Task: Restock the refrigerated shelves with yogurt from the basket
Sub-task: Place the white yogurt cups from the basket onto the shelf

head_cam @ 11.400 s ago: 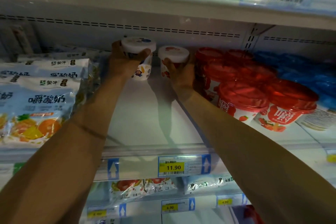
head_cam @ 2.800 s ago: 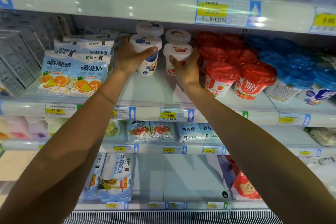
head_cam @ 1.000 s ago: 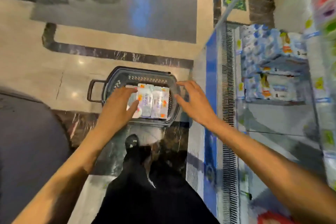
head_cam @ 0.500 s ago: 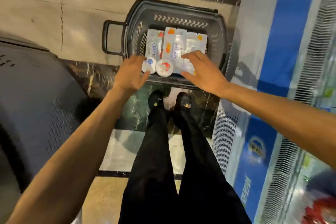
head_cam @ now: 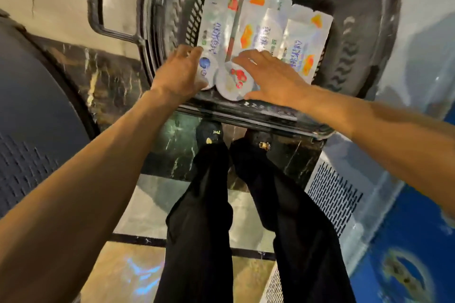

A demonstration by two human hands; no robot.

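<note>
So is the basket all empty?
No, the basket holds several flat yogurt packs and two round yogurt cups at its near end.

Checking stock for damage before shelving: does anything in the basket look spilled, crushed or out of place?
Nothing stands out. The flat packs lie overlapping slightly in the basket; the blue-marked cup and red-marked cup stand at its near wall, by the left hand and right hand. No spill or dent shows.
</note>
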